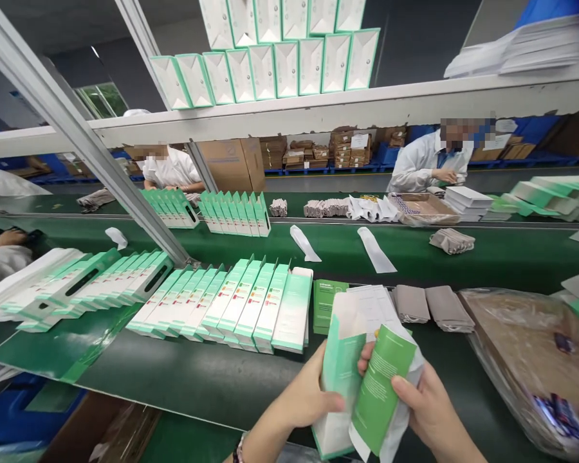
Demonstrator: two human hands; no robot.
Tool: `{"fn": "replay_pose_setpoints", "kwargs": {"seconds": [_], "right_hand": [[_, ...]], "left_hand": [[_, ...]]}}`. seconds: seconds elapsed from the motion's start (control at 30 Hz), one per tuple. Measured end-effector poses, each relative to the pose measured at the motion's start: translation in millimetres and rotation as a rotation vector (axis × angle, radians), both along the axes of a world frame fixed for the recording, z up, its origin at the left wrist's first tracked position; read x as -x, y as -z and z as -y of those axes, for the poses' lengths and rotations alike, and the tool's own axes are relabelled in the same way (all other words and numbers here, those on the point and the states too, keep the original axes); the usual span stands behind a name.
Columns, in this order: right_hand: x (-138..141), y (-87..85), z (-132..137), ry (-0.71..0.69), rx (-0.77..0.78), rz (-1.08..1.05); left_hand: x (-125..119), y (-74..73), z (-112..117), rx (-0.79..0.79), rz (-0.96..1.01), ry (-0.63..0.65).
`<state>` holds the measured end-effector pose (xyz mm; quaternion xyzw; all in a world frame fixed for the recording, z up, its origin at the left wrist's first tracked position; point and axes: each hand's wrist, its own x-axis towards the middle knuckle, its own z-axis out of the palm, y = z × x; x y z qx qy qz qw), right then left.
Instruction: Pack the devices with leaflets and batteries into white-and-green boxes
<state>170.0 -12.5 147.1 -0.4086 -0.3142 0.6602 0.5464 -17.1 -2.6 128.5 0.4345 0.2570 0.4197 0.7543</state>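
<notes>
My left hand grips the side of an open white and mint-green carton, held upright at the near edge of the table. My right hand holds a folded green leaflet together with white printed sheets, thumb on top, their lower part against the carton's mouth. Both hands are closed round what they hold. A small stack of green leaflets lies just beyond the carton.
Rows of flat mint cartons fan out to the left on the green work surface. Grey pouches and a plastic-lined cardboard box sit to the right. Beyond the green conveyor belt, people in white coats work.
</notes>
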Motion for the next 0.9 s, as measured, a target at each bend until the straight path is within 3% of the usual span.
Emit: {"fn": "replay_pose_setpoints", "kwargs": {"seconds": [0.13, 0.23, 0.33, 0.43, 0.5, 0.67, 0.8, 0.9], "right_hand": [[-24.0, -18.2, -15.7, 0.084, -0.041, 0.006], [-47.4, -40.5, -40.3, 0.152, -0.115, 0.019], [-57.0, -52.3, -64.5, -0.01, -0.199, 0.054], [-53.0, -49.0, -79.7, -0.264, -0.215, 0.091], [-48.9, -42.0, -85.1, -0.332, -0.234, 0.093], [-47.7, -23.3, -91.6, -0.328, -0.307, 0.196], [-52.3, -14.2, -90.8, -0.282, -0.178, 0.212], [-56.6, -9.9, -89.7, -0.289, -0.117, 0.174]], "left_hand": [[-6.6, 17.9, -3.1, -0.027, -0.086, 0.017], [-9.9, 27.9, -3.5, -0.032, -0.131, 0.163], [-16.5, 27.0, -2.7, -0.067, -0.093, 0.283], [-25.2, 23.3, -2.6, -0.094, -0.054, 0.319], [-28.7, 23.2, -3.2, -0.072, -0.025, 0.329], [-26.6, 32.2, -5.9, 0.016, 0.023, 0.307], [-25.6, 42.2, -7.2, 0.052, 0.046, 0.29], [-27.9, 48.5, -7.5, 0.138, 0.142, 0.385]]}}
